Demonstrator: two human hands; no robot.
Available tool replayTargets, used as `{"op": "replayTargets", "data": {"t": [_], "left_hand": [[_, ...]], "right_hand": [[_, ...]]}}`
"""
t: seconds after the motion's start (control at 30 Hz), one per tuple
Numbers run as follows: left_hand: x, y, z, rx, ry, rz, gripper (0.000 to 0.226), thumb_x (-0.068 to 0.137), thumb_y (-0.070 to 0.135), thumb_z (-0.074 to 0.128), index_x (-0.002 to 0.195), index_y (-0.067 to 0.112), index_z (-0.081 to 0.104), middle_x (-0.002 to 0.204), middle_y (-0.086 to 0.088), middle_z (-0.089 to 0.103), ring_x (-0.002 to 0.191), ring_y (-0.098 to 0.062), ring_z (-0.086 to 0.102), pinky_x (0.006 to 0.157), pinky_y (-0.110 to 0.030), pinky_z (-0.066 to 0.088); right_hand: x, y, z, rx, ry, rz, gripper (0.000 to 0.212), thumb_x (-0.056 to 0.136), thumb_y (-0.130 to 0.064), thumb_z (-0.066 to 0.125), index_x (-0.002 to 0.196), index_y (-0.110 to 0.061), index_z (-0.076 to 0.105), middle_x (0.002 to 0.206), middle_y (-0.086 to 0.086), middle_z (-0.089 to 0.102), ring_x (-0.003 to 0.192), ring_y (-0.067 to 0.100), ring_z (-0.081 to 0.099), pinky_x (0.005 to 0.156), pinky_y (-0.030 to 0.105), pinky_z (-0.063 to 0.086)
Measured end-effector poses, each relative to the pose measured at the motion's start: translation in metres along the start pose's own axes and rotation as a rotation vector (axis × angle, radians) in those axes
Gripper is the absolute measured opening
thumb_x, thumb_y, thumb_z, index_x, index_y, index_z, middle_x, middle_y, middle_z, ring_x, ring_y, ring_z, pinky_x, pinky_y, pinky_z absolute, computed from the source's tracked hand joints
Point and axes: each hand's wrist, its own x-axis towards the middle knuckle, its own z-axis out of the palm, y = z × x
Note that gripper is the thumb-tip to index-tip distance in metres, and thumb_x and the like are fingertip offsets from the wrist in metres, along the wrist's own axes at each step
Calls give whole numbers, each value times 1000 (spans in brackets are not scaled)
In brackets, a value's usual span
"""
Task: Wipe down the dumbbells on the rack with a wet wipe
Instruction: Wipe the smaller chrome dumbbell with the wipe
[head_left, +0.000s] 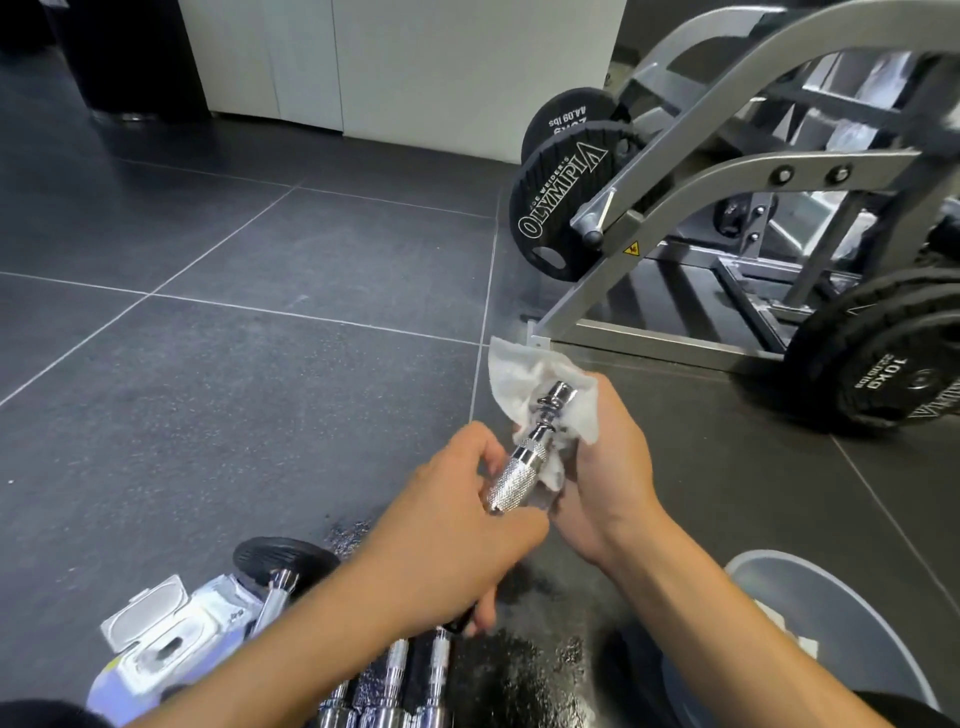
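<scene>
A chrome dumbbell handle (524, 462) with a knurled grip points up and away from me over the dark floor. My left hand (467, 525) grips its near, knurled end. My right hand (608, 467) holds a crumpled white wet wipe (540, 379) cupped around the handle's far threaded end. More chrome dumbbell bars (395, 686) lie side by side at the bottom edge, below my left forearm. Another dumbbell (280, 566) with a black plate lies to their left.
An open wet wipe pack (166, 639) lies at bottom left. A grey bin (810, 613) holding a used wipe stands at bottom right. A grey steel weight machine (727, 171) with black Olympia plates (561, 197) fills the right side. Dark floor tiles spread left.
</scene>
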Motion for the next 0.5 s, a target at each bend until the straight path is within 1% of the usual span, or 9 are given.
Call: {"op": "replayTargets", "data": {"t": [0.03, 0.07, 0.1, 0.17, 0.2, 0.27, 0.37, 0.43, 0.5], "left_hand": [[1, -3, 1, 233, 125, 29, 31, 77, 31, 63, 92, 32, 37, 70, -2, 63, 51, -30, 64, 46, -34, 45], [1, -6, 0, 409, 203, 44, 33, 77, 37, 63, 94, 35, 34, 76, 0, 65, 62, -27, 65, 53, -37, 49], [1, -8, -1, 490, 253, 57, 36, 77, 41, 62, 96, 35, 32, 80, 2, 65, 68, -25, 63, 60, -39, 52], [1, -10, -3, 472, 293, 70, 38, 77, 46, 61, 97, 36, 31, 82, 7, 64, 70, -21, 59, 62, -39, 51], [1, -9, -4, 442, 295, 81, 38, 77, 48, 62, 96, 36, 31, 80, 10, 63, 68, -19, 58, 61, -37, 49], [2, -6, -5, 381, 308, 89, 38, 77, 53, 62, 95, 38, 32, 75, 8, 63, 62, -17, 55, 59, -39, 50], [1, -1, -11, 315, 337, 32, 38, 77, 52, 66, 94, 40, 34, 71, 1, 64, 57, -29, 62, 58, -51, 59], [0, 2, -17, 291, 350, -7, 39, 72, 43, 67, 92, 39, 34, 71, 1, 62, 55, -33, 66, 55, -49, 60], [-2, 3, -21, 283, 364, -14, 40, 71, 38, 66, 91, 37, 32, 70, 1, 57, 53, -33, 67, 54, -46, 55]], "right_hand": [[0, 4, -1, -12, 2, 28, 37, 101, -35, 54, 74, -11, 64, 60, 7, 57, 50, 18, 51, 58, 29, 41], [0, 7, -3, 1, -10, 55, 41, 105, -41, 50, 85, -10, 68, 66, 11, 64, 56, 22, 60, 61, 33, 48], [0, 9, -4, 14, -25, 76, 46, 106, -47, 46, 99, -8, 70, 75, 16, 70, 64, 26, 67, 65, 37, 53], [0, 10, -5, 2, -56, 80, 59, 107, -55, 39, 119, -5, 67, 93, 23, 75, 79, 33, 72, 78, 44, 57], [0, 10, -7, -21, -54, 60, 63, 107, -56, 37, 122, -3, 67, 98, 24, 75, 85, 34, 72, 84, 45, 56], [4, 11, -12, -57, -12, 28, 62, 107, -54, 40, 117, 1, 69, 102, 23, 74, 91, 33, 71, 90, 44, 54], [9, 18, -19, -149, 44, 32, 48, 107, -44, 52, 108, 1, 71, 107, 23, 70, 104, 38, 67, 99, 48, 51], [9, 20, -21, -193, 13, 34, 40, 106, -32, 52, 113, 1, 73, 116, 22, 75, 117, 40, 68, 107, 52, 50], [6, 18, -21, -226, -75, 33, 43, 97, -34, 58, 121, -1, 72, 123, 23, 73, 118, 37, 68, 107, 49, 52]]}}
